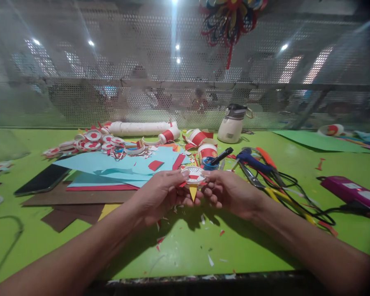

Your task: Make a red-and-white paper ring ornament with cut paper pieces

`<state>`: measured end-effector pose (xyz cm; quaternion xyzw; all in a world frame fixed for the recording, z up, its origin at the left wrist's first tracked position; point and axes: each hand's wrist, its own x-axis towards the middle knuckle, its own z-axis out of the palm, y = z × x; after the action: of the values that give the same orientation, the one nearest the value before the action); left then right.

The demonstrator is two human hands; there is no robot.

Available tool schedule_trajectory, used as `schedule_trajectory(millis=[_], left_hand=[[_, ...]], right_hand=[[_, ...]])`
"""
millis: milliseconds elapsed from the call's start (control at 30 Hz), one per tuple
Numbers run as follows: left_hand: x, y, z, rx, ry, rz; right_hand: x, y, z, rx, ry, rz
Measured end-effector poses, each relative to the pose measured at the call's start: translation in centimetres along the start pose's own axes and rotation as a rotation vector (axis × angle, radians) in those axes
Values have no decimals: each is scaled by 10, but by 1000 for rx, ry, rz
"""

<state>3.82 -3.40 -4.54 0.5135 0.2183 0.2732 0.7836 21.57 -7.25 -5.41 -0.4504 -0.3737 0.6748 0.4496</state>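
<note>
Green table (185,250) littered with scraps, paper-cup disc (193,176) (yellow point attached) pinched between left hand (160,193) and right hand (231,191), scissors (249,174) nearby.

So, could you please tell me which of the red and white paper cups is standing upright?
It is the paper cup beside the blue pot, just beyond the hands; its open mouth faces up. The other cups, by the long white tube, lie on their sides.

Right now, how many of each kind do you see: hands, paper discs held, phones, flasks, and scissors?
Hands: 2 (left hand, right hand)
Paper disc held: 1
Phone: 1
Flask: 1
Scissors: 1
Total: 6
</note>
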Motion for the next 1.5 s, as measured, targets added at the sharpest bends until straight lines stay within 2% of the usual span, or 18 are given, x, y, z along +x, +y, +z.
schedule_trajectory(millis=[167,433,533,933,1100,1300,1500], left_hand=[[2,0,0,-5,54,-25],[2,-3,-2,-80,58,-41],[1,-2,-1,-71,63,2],[-3,0,-1,50,36,33],[-2,1,2,30,70,26],[-1,-3,1,-46,82,93],[1,-6,-2,0,153,28]], right_hand=[[2,0,1,23,11,24],[1,0,4,34,50,7],[0,0,5,24,56,-15],[2,3,3,-39,10,-84],[2,4,1,-36,-18,-119],[0,3,-1,-85,-43,-185],[0,4,-1,-176,-39,-221]])
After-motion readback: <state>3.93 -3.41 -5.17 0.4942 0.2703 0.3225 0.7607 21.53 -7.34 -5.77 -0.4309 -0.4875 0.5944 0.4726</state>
